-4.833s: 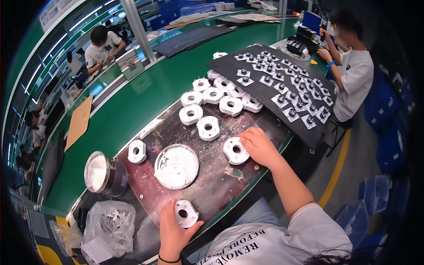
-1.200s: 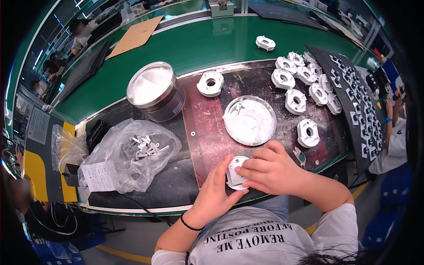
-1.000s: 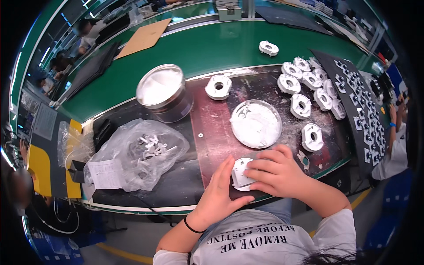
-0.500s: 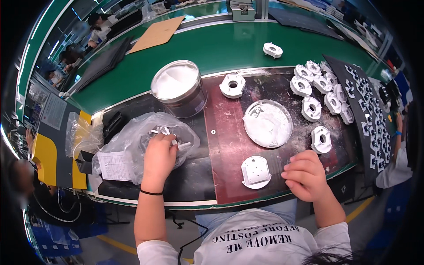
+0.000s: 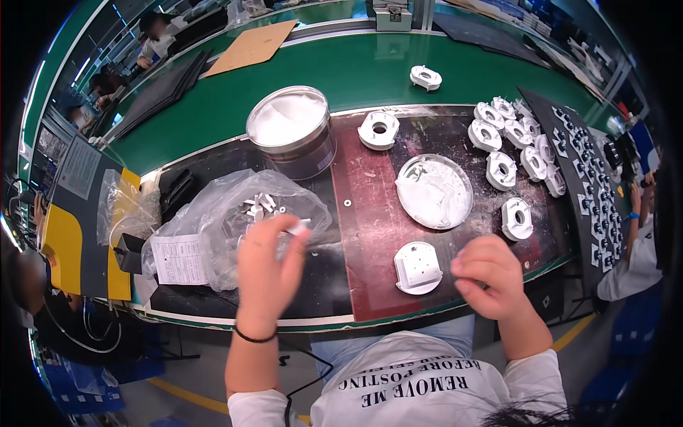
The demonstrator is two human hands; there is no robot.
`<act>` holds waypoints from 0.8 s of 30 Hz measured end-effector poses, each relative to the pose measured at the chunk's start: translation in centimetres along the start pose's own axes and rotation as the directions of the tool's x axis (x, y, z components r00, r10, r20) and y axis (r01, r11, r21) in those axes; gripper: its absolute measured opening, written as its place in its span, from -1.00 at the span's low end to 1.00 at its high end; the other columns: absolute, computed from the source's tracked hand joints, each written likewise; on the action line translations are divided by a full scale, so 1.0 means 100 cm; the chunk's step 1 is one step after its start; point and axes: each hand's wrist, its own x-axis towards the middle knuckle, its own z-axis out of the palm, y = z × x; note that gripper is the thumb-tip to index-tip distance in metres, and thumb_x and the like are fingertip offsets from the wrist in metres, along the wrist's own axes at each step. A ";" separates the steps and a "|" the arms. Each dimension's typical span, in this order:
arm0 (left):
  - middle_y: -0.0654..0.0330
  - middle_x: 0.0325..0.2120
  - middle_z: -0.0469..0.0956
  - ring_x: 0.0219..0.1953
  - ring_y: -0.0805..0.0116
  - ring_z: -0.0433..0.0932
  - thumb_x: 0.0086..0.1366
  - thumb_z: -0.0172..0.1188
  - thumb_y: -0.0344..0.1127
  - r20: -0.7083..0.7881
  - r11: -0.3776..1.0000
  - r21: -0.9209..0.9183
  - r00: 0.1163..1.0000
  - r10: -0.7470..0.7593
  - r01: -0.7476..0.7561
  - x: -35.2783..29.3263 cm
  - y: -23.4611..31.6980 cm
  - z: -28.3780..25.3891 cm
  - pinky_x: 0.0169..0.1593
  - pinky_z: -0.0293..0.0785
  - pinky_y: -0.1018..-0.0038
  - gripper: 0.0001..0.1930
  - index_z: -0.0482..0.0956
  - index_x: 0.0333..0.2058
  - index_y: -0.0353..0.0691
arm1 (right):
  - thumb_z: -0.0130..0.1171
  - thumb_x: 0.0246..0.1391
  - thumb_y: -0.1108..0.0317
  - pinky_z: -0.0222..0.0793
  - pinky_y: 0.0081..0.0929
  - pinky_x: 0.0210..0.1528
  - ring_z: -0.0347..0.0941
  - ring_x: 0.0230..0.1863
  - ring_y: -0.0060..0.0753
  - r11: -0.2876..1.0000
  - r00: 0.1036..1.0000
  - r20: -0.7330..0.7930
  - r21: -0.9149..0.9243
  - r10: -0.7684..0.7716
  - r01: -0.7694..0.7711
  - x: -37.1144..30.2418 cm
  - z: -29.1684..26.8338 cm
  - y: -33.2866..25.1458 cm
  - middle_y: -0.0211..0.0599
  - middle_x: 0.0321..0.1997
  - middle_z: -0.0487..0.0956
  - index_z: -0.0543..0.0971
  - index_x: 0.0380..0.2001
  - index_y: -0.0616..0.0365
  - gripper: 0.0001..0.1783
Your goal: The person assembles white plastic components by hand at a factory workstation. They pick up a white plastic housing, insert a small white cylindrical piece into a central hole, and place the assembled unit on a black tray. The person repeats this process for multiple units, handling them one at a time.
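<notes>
My left hand (image 5: 267, 265) is raised over the near edge of a clear plastic bag (image 5: 228, 196), pinching a small white plastic piece (image 5: 299, 228) between thumb and fingers. More small white pieces (image 5: 262, 205) lie in the bag's mouth. On the right, my right hand (image 5: 489, 276) is closed with its fingers curled; whatever they hold, if anything, is hidden. Just left of it, a flat white housing (image 5: 417, 268) with small holes lies on the dark red mat (image 5: 366, 288). Beyond that is a round shallow dish (image 5: 434, 192) smeared with white stuff.
A large tin (image 5: 292, 132) with a white top stands behind the bag. White ring-shaped housings (image 5: 501, 171) cluster at the right, beside a black board (image 5: 587, 185) of small parts. One housing (image 5: 425, 77) sits on the green belt (image 5: 370, 64). A yellow-grey panel (image 5: 85, 220) stands left.
My left hand has come back out of the bag toward me and slightly right, with a white piece in its fingers. The housing on the green belt has shifted left.
</notes>
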 end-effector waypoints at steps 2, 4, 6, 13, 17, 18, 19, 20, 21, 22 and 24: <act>0.11 -0.26 0.56 -0.22 0.40 0.51 0.19 0.20 -0.45 0.104 0.753 -0.643 0.990 -0.093 0.138 -0.020 0.016 0.022 -0.13 0.42 0.49 -0.83 0.45 -0.24 -0.28 | 0.36 -0.28 0.40 0.35 -0.36 -0.26 0.46 -0.32 -0.23 1.000 1.000 -0.003 -0.013 0.019 -0.019 0.010 0.016 -0.009 -0.34 -0.35 0.56 0.58 -0.35 0.11 -0.70; 0.04 -0.13 0.50 -0.12 0.41 0.48 0.25 0.10 -0.54 0.294 0.238 -0.922 0.952 -0.086 0.306 -0.032 0.046 0.042 -0.02 0.43 0.51 -0.79 0.34 -0.15 -0.30 | 0.39 -0.28 0.34 0.33 -0.37 -0.28 0.46 -0.33 -0.26 0.998 0.997 -0.055 -0.037 0.052 -0.055 0.019 0.036 -0.021 -0.39 -0.35 0.55 0.57 -0.37 0.10 -0.69; 0.01 -0.10 0.46 -0.07 0.38 0.46 0.26 0.06 -0.57 0.345 0.090 -0.932 0.935 -0.079 0.351 -0.037 0.056 0.062 0.03 0.41 0.49 -0.82 0.33 -0.18 -0.31 | 0.38 -0.28 0.32 0.31 -0.38 -0.30 0.47 -0.32 -0.31 0.994 0.996 -0.077 -0.094 0.046 -0.053 0.021 0.044 -0.022 -0.43 -0.36 0.55 0.57 -0.38 0.09 -0.69; -0.03 -0.02 0.39 0.04 0.34 0.40 0.26 0.05 -0.57 0.310 0.155 -0.937 0.949 -0.052 0.315 -0.043 0.065 0.091 0.10 0.34 0.45 -0.81 0.31 -0.17 -0.31 | 0.34 -0.26 0.38 0.27 -0.41 -0.31 0.46 -0.32 -0.38 0.956 0.995 -0.090 -0.292 -0.038 0.010 0.017 0.027 -0.013 -0.45 -0.38 0.54 0.56 -0.39 0.06 -0.74; -0.07 0.07 0.29 0.10 0.23 0.38 0.26 0.04 -0.57 0.323 0.173 -0.927 0.943 -0.077 0.332 -0.036 0.075 0.086 0.15 0.29 0.38 -0.76 0.29 -0.11 -0.31 | 0.27 -0.15 0.42 0.31 -0.37 -0.27 0.47 -0.31 -0.25 0.953 0.984 -0.132 -0.264 0.118 -0.149 0.009 0.009 0.007 -0.33 -0.38 0.55 0.55 -0.38 0.12 -0.81; -0.08 0.08 0.27 0.11 0.20 0.37 0.25 0.04 -0.57 0.301 0.229 -0.924 0.952 -0.060 0.306 -0.034 0.071 0.083 0.16 0.28 0.36 -0.74 0.28 -0.09 -0.30 | 0.24 -0.11 0.43 0.32 -0.34 -0.25 0.47 -0.31 -0.19 0.934 0.962 -0.192 -0.263 0.196 -0.243 0.006 0.003 0.015 -0.28 -0.38 0.55 0.55 -0.37 0.14 -0.84; -0.09 0.09 0.25 0.12 0.17 0.36 0.25 0.04 -0.56 0.277 0.284 -0.918 0.960 -0.043 0.278 -0.033 0.064 0.077 0.17 0.27 0.34 -0.72 0.26 -0.07 -0.30 | 0.20 -0.04 0.41 0.35 -0.32 -0.27 0.47 -0.33 -0.14 0.908 0.937 -0.196 -0.255 0.289 -0.333 0.005 -0.003 0.022 -0.19 -0.39 0.54 0.54 -0.35 0.18 -0.86; -0.09 0.11 0.23 0.14 0.14 0.35 0.25 0.04 -0.56 0.255 0.338 -0.909 0.967 -0.017 0.246 -0.030 0.058 0.073 0.18 0.26 0.32 -0.70 0.25 -0.05 -0.30 | 0.17 -0.01 0.41 0.37 -0.36 -0.32 0.48 -0.34 -0.15 0.871 0.906 -0.174 -0.254 0.386 -0.420 0.004 -0.011 0.031 -0.20 -0.40 0.54 0.53 -0.35 0.18 -0.87; -0.08 0.10 0.23 0.11 0.14 0.36 0.23 0.07 -0.55 0.258 0.353 -0.899 0.965 -0.048 0.258 -0.028 0.056 0.067 0.16 0.28 0.29 -0.72 0.30 -0.08 -0.31 | 0.16 0.00 0.40 0.37 -0.37 -0.34 0.48 -0.35 -0.17 0.847 0.907 -0.160 -0.324 0.390 -0.421 0.001 -0.013 0.040 -0.22 -0.41 0.54 0.53 -0.36 0.17 -0.88; -0.06 0.08 0.25 0.08 0.17 0.38 0.22 0.07 -0.53 0.273 0.449 -0.857 0.962 -0.025 0.255 -0.024 0.051 0.061 0.15 0.28 0.30 -0.73 0.31 -0.10 -0.31 | 0.15 0.01 0.39 0.38 -0.38 -0.35 0.48 -0.36 -0.19 0.819 0.907 -0.145 -0.391 0.395 -0.420 -0.003 -0.013 0.050 -0.24 -0.41 0.53 0.53 -0.36 0.17 -0.88; 0.00 0.04 0.27 0.02 0.22 0.42 0.22 0.07 -0.50 0.307 0.624 -0.747 0.952 0.015 0.231 -0.015 0.043 0.050 0.12 0.30 0.31 -0.77 0.34 -0.13 -0.30 | 0.14 0.02 0.36 0.38 -0.36 -0.35 0.48 -0.37 -0.20 0.788 0.915 -0.095 -0.478 0.392 -0.388 -0.008 -0.011 0.063 -0.26 -0.43 0.52 0.53 -0.38 0.16 -0.88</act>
